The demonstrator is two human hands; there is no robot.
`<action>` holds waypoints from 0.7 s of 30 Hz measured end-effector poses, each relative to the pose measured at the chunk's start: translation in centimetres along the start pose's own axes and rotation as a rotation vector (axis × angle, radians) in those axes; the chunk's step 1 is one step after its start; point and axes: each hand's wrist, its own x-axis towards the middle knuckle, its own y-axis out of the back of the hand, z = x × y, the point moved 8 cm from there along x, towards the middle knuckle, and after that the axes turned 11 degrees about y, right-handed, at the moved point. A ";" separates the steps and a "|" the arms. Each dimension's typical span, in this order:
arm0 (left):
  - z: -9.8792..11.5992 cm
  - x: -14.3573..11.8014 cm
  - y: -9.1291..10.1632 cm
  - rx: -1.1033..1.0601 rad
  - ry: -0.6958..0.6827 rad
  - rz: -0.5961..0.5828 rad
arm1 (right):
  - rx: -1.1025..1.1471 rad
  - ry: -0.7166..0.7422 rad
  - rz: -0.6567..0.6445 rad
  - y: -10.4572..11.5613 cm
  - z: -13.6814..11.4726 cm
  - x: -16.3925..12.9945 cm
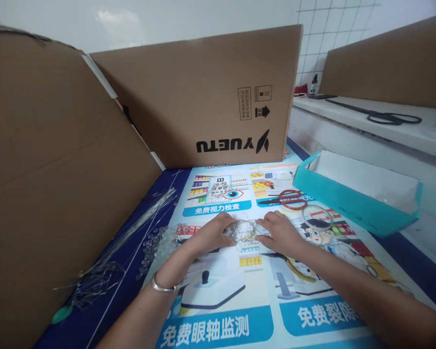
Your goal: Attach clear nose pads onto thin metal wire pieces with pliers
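Note:
Between my two hands, just above the printed table cover, is a small round wire piece [244, 232] of thin looped wire. My left hand [218, 230] pinches its left side with thumb and fingers. On the opposite side, my right hand [279, 233] grips its edge the same way. Fine detail of the wire is too small to make out. Beside my left forearm lie loose clear beads [154, 247]. Yellow-handled pliers [294, 269] lie below my right hand, and red-handled scissors [288, 199] lie beyond it.
A bundle of thin wires [138, 223] lies at the left. A roll of pale wire or tape [318, 217] sits near the scissors. A teal box [356, 198] stands at right. Cardboard panels [189, 97] wall the back and left. Large black scissors [385, 116] rest on a ledge.

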 end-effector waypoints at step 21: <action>-2.3 -1.1 5.4 0.001 0.190 0.095 | 0.286 -0.069 0.154 -0.3 2.2 0.0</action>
